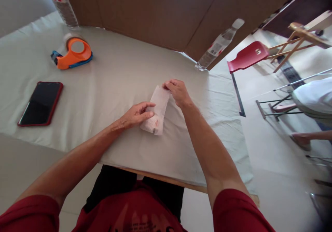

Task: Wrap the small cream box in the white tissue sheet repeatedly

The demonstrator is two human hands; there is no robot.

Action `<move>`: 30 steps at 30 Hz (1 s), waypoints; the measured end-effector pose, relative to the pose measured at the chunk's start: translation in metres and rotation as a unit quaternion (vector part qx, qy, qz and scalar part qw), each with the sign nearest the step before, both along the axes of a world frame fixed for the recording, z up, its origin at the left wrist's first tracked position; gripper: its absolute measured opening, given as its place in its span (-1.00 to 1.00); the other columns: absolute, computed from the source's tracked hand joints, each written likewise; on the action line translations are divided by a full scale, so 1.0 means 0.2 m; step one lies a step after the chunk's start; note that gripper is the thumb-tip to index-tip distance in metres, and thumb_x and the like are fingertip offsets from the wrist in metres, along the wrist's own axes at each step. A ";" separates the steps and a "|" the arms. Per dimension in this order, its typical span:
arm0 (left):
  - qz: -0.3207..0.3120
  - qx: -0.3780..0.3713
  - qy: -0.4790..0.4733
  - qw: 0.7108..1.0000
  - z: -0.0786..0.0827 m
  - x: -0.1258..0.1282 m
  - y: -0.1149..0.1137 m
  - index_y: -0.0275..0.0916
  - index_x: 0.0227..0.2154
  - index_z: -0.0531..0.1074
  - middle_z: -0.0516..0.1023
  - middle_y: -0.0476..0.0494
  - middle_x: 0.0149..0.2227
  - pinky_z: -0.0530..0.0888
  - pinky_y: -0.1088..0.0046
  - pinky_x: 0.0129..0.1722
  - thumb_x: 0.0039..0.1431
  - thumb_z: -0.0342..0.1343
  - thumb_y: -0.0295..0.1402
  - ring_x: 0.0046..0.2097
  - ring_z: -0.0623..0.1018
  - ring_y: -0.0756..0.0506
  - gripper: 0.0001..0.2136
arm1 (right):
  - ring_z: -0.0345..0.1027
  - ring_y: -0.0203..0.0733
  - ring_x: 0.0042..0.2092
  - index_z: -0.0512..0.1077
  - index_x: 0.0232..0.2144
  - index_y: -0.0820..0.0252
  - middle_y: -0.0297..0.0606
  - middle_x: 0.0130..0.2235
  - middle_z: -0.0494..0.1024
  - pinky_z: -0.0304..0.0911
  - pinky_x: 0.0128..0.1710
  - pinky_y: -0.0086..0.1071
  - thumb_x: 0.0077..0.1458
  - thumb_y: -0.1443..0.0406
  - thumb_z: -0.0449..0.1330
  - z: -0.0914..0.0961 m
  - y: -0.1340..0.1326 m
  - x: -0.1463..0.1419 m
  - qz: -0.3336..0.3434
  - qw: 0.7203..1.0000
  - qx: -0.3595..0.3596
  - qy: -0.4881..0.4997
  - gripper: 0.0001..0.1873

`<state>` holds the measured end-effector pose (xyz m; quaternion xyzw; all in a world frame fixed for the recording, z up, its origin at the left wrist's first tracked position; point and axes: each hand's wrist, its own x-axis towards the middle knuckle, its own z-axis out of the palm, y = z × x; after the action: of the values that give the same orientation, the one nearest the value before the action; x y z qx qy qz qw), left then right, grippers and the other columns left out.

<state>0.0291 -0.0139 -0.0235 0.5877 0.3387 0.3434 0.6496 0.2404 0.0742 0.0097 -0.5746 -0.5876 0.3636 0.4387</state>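
Observation:
A strip of thin white paper [158, 102], like a tissue, lies on the cloth in front of me, folded thicker at its near end. A small reddish mark shows on that near part; I cannot make out whether anything is inside. My left hand [135, 114] rests at the paper's left edge, its thumb and forefinger stretched out and apart on top of it. At the far right corner, the fingers of my right hand [177, 91] are pinched together on the paper. Part of that corner is hidden behind them.
Left on the cloth-covered table [116, 69] are a red-edged phone [40, 103] and an orange tape dispenser [75, 54]. Clear bottles stand at far left [64, 9] and right [216, 47] by a brown cardboard panel [145, 14]. A red chair [250, 55] and a seated person [315, 95] are to the right.

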 end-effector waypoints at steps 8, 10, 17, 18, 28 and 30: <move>0.041 -0.086 -0.104 0.990 -0.03 0.02 0.01 -0.27 0.07 0.47 0.51 -0.29 0.13 0.33 0.18 0.16 0.03 0.32 -0.14 0.17 0.45 -0.29 -0.45 | 0.38 -0.21 -0.34 0.45 -0.30 0.16 -0.28 -0.34 0.55 0.26 -0.26 -0.31 -0.01 -0.01 0.27 0.06 -0.44 -0.04 -0.015 0.978 -0.002 -0.208 -0.61; 0.051 -0.099 -0.116 0.987 -0.02 0.02 0.01 -0.28 0.05 0.49 0.53 -0.30 0.10 0.36 0.19 0.13 0.01 0.31 -0.14 0.13 0.49 -0.28 -0.46 | 0.40 -0.17 -0.32 0.46 -0.27 0.16 -0.24 -0.30 0.57 0.26 -0.24 -0.29 -0.04 0.02 0.30 0.04 -0.49 -0.07 0.000 0.963 -0.033 -0.269 -0.62; 0.171 0.080 0.065 0.980 0.02 0.00 0.02 -0.31 -0.01 0.47 0.52 -0.28 0.01 0.47 0.28 -0.05 0.02 0.21 -0.14 -0.04 0.53 -0.17 -0.51 | 0.42 -0.20 -0.37 0.44 -0.50 0.17 -0.27 -0.45 0.56 0.32 -0.29 -0.32 0.06 0.17 0.14 -0.08 -0.43 0.01 -0.048 0.998 -0.043 -0.003 -0.78; 0.196 0.140 0.124 0.963 0.03 0.00 0.01 -0.30 -0.04 0.48 0.51 -0.27 0.00 0.48 0.30 -0.09 0.00 0.22 -0.14 -0.08 0.53 -0.15 -0.53 | 0.44 -0.20 -0.37 0.45 -0.47 0.17 -0.27 -0.43 0.58 0.34 -0.31 -0.32 0.04 0.12 0.17 -0.09 -0.43 0.02 -0.045 0.994 -0.066 0.072 -0.76; 0.221 0.158 0.263 0.926 0.07 0.00 -0.01 -0.24 -0.55 0.38 0.37 0.04 -0.54 0.31 0.47 -0.43 -0.03 0.11 -0.27 -0.48 0.33 0.03 -0.85 | 0.44 -0.25 -0.42 0.45 -0.43 0.14 -0.32 -0.42 0.59 0.38 -0.37 -0.35 -0.08 0.02 0.33 -0.12 -0.44 -0.05 -0.005 0.957 -0.115 0.265 -0.67; 0.235 0.083 0.204 0.947 0.07 -0.01 0.01 -0.24 -0.61 0.33 0.31 0.07 -0.60 0.30 0.50 -0.48 -0.04 0.08 -0.28 -0.51 0.32 0.04 -0.84 | 0.38 -0.30 -0.46 0.44 -0.46 0.15 -0.36 -0.47 0.53 0.31 -0.43 -0.40 -0.04 0.06 0.29 -0.13 -0.43 -0.01 -0.046 0.973 -0.076 0.212 -0.72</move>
<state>0.0269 -0.0121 -0.0100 0.6007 0.5625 0.3864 0.4164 0.2388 -0.0111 -0.0170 -0.5423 -0.4250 0.5000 0.5248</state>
